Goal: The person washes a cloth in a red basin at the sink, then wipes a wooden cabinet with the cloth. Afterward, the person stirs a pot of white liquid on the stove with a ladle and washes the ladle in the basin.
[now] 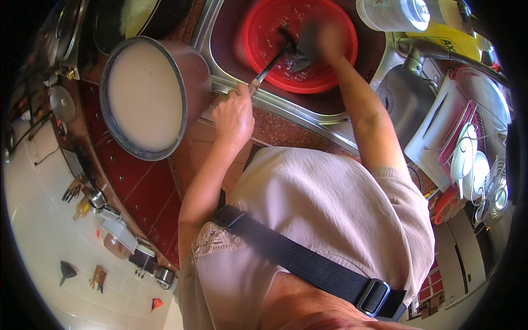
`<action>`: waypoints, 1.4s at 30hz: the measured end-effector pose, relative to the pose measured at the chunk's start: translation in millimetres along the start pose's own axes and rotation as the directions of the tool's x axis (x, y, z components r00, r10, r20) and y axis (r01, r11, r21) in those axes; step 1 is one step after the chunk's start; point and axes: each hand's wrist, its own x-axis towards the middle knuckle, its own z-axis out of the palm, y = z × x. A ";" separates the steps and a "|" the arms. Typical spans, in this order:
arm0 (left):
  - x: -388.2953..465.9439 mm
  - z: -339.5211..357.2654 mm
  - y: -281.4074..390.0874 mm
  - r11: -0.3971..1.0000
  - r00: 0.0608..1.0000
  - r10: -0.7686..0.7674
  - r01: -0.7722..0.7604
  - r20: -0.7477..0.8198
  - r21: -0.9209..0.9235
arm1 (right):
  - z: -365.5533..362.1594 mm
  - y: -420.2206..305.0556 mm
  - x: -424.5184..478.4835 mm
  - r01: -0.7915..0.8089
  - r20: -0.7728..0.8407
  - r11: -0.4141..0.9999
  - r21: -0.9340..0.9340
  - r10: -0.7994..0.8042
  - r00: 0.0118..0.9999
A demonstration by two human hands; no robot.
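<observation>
My left hand [235, 117] grips the handle end of a long dark cooking utensil [272, 64]. Its dark head reaches down into a red plastic basin [258, 62], which sits in a stainless steel sink [225, 45] with some water and small bits in it. Over the right half of the basin, my right hand [332, 41] is smeared by motion. It appears to hold a dark grey pad [310, 41], close to the utensil's head; the fingers cannot be made out.
Left of the sink stands a large pot [197, 82] with cloudy whitish liquid [146, 97]. A wok [111, 31] lies beyond it. At right are the tap [413, 57], a smaller sink bowl [402, 101], a white cutting board [429, 128] and a rack with white dishes [464, 152].
</observation>
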 end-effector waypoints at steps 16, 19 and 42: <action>-49.2 45.7 -34.7 0.990 0.974 -0.064 0.089 -0.217 0.109 | -99.3 -91.2 -73.0 0.619 -0.196 0.734 0.279 -0.587 0.785; -41.9 51.4 -40.3 0.985 0.949 0.020 0.035 -0.316 0.168 | -77.5 -90.3 -66.0 0.581 -0.139 0.769 0.267 -0.566 0.812; -31.4 64.6 -40.6 0.995 0.934 -0.063 0.087 -0.352 0.051 | -44.5 -34.1 -47.8 0.574 0.370 0.789 -0.222 -0.476 0.798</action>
